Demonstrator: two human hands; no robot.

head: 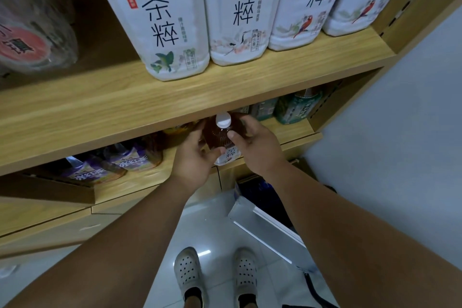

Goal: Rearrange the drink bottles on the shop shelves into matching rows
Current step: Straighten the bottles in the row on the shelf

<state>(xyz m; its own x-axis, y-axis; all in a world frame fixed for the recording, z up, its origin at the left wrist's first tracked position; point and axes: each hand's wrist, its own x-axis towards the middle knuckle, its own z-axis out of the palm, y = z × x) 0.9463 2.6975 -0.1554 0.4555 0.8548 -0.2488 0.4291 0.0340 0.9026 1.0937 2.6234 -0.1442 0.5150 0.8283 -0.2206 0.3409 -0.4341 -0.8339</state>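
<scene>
Shelf board (pixel 125 112) above tea bottle (pixel 220 135), purple bottles (pixel 112 163) left

A pair of white perforated clogs (pixel 188 272) stands on the glossy tiled floor (pixel 215 220), with what looks like a silver flat box (pixel 265 230) toward its right edge.

Left hand (pixel 192 157), right hand (pixel 255 147): bare, as are both forearms (pixel 112 245). At 6 o'clock: white clogs (pixel 187 272) with round perforations over the toes; dark socks (pixel 192 294) at the openings.
</scene>
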